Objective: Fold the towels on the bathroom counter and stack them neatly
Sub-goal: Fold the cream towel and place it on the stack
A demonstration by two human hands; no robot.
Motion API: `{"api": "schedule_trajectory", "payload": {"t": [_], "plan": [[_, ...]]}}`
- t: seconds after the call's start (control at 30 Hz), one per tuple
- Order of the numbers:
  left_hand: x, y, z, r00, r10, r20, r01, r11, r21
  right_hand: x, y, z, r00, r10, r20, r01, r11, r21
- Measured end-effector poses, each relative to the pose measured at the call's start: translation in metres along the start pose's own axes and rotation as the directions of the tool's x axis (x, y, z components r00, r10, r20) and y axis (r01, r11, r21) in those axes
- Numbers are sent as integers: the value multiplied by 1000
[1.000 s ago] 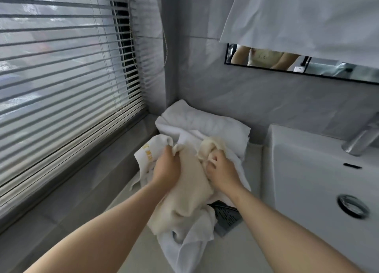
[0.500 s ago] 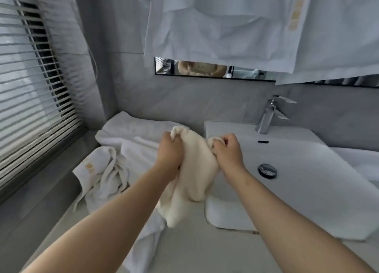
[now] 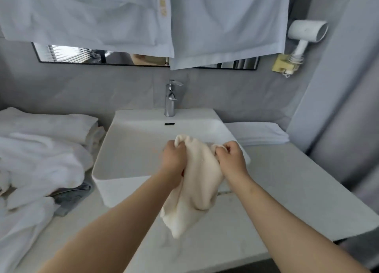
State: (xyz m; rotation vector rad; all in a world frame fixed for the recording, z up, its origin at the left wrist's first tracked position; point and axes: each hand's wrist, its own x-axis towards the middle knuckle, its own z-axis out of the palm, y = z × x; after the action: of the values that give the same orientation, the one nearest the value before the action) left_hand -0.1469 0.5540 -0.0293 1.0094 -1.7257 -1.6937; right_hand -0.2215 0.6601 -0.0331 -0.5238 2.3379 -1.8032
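Observation:
A small cream towel (image 3: 196, 186) hangs bunched in the air over the front of the white sink basin (image 3: 131, 145). My left hand (image 3: 174, 159) grips its top left corner and my right hand (image 3: 230, 159) grips its top right corner, the two fists close together. A heap of crumpled white towels (image 3: 34, 164) lies on the counter at the left. On the counter to the right of the basin sits a flat folded white towel (image 3: 258, 133).
A chrome tap (image 3: 171, 98) stands behind the basin. White cloths (image 3: 143, 18) hang over the mirror (image 3: 98, 56). A white hair dryer (image 3: 305, 34) is mounted on the right wall. A dark grey item (image 3: 71, 196) peeks from under the left heap. The pale counter (image 3: 287, 190) ends at the right front.
Both hands have carried the cream towel from the towel heap by the window rightward to above the sink. The view has swung right with them.

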Motion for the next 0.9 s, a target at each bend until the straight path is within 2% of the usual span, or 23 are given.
{"api": "schedule_trajectory", "payload": {"t": [0.37,0.57,0.67,0.9], "plan": [[-36,-5,166,979,-35,199,14,994,105,33,70,-149,979,128,-162,-126,992,19],[-25,-4,241,956,-46,291,27,997,68,74,98,-206,961,168,-222,-168,986,19],[-11,-3,274,949,-41,313,31,999,35,98,111,-227,956,168,-242,-170,985,11],[45,-4,358,960,-23,278,-6,994,105,179,138,-274,952,169,-256,-198,976,-91]]}}
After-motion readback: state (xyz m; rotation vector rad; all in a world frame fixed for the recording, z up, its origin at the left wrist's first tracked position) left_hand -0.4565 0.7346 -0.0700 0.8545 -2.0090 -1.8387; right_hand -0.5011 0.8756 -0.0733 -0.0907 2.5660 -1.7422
